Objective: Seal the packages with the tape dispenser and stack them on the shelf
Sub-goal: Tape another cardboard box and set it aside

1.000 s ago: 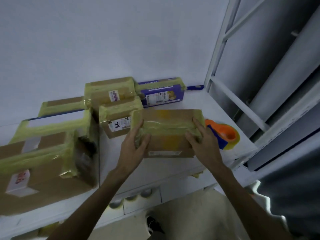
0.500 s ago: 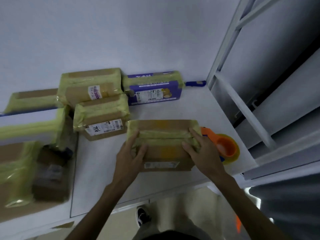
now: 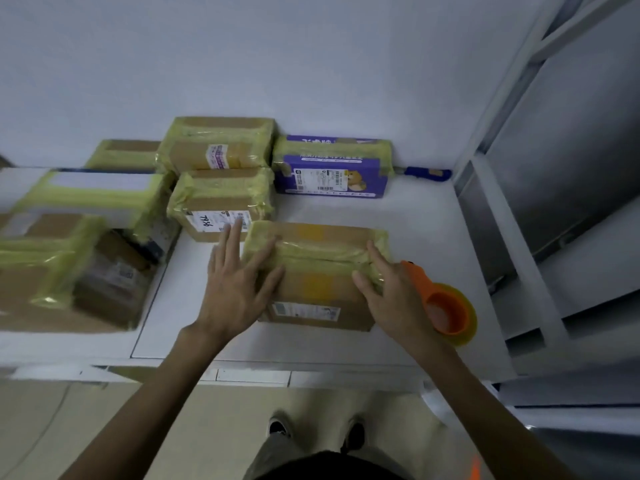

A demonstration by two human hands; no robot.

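Tape already wraps the package [image 3: 317, 284] just left of the tape dispenser [image 3: 446, 308]. Your left hand [image 3: 235, 282] and right hand [image 3: 389, 294] press it with spread fingers. Stacking seems left to do.

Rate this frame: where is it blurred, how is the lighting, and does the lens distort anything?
Head view: dim, flat, bluish light, no hard shadows; motion blur smears the large taped boxes at left; the purple box is sharper, its label barcode visible; the wide-angle lens splays the shelf frame at right.
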